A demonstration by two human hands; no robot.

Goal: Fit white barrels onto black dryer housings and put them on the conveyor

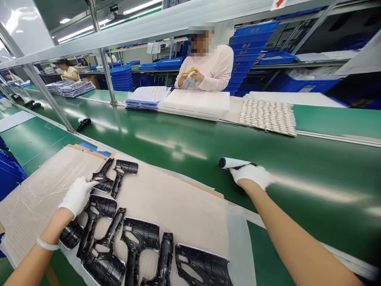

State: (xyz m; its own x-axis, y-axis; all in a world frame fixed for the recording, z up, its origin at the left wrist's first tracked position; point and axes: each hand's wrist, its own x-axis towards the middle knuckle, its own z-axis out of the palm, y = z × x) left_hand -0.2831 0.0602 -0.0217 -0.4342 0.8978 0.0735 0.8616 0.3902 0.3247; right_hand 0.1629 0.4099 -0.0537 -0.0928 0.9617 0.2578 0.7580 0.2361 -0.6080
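My left hand (76, 195), in a white glove, has its fingertips closed on the edge of a black hair dryer shell half (104, 183) lying on the cardboard. Beside it rests another black shell half (127, 167). Several more, with their ribbed insides facing up, lie nearer to me, including a wide one (202, 264) at the front. Out over the green conveyor belt, my gloved right hand (253, 176) is closed around a white-and-black hair dryer part (235, 162). Part of that piece is hidden behind my fingers.
The green conveyor belt (166, 139) runs across the view, with a black hair dryer part (84, 124) further left. Opposite sits a co-worker (208, 67) holding something yellow. Stacked sheets (195, 103) and a tray of small pieces (266, 115) line the far edge. A metal post (105, 75) rises at left.
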